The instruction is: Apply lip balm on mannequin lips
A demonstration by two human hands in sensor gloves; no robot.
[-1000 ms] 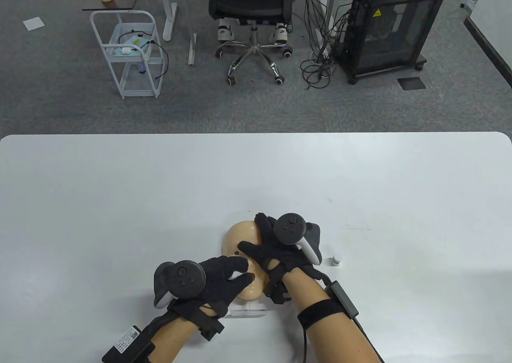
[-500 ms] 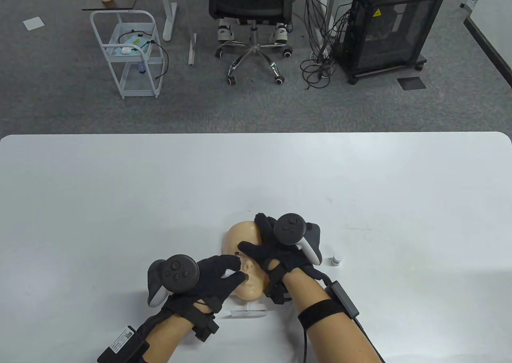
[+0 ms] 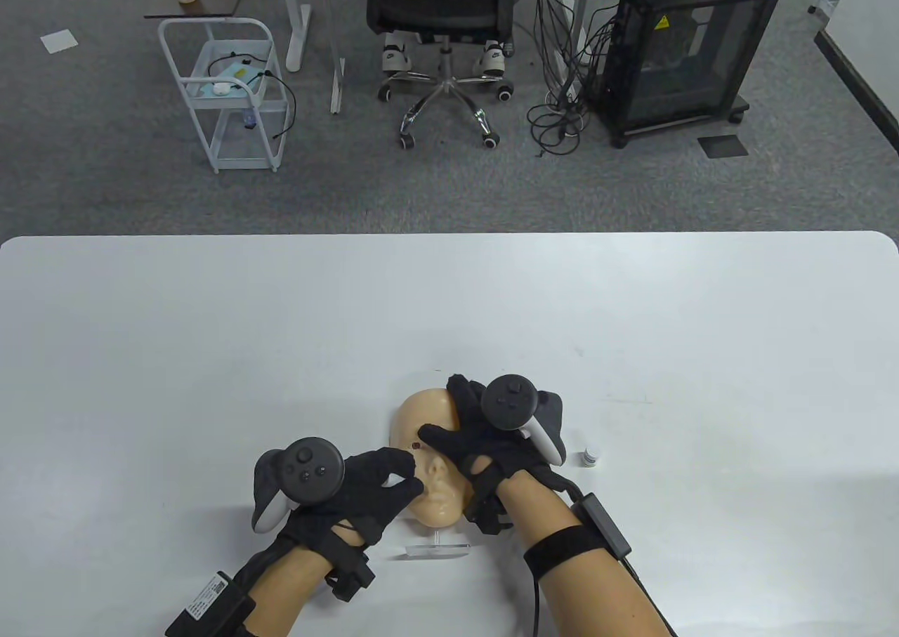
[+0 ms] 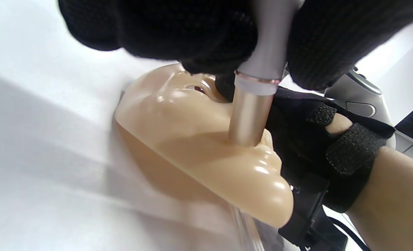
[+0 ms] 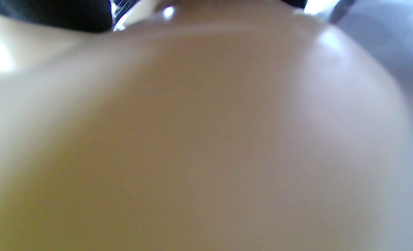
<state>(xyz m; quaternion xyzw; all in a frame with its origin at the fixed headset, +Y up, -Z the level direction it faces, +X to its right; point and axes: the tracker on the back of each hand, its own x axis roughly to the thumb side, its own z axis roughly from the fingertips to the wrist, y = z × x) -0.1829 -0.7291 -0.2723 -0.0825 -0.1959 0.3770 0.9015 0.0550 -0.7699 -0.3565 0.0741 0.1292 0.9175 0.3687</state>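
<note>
While the balm tip sits against the face, the scene reads as follows.

Left hand: the left hand pinches the lip balm tube between thumb and fingers, high on its barrel, which leaves the lower end free and visible for aiming.

Lip balm tube: it stands nearly upright over the mannequin face, its lower end touching the skin-coloured surface at the mouth area; the wrist view shows contact, though whether it lies exactly on the lips I cannot tell.

Right hand: the right hand lies over the far side of the mannequin face with fingers curved around it and the thumb across the cheek near the eye, gripping it, probably so the face does not shift or rock under the pressing tube.

Mannequin face: it lies face up on a clear stand near the front edge of the tabletop, between the two hands. The right wrist view is filled by its blurred surface.

Small cap: a small white cap stands on the tabletop just right of the right hand, likely parked there out of the way.

Step, as judged: balm is being applied; strokes across the lips likely remain.
</note>
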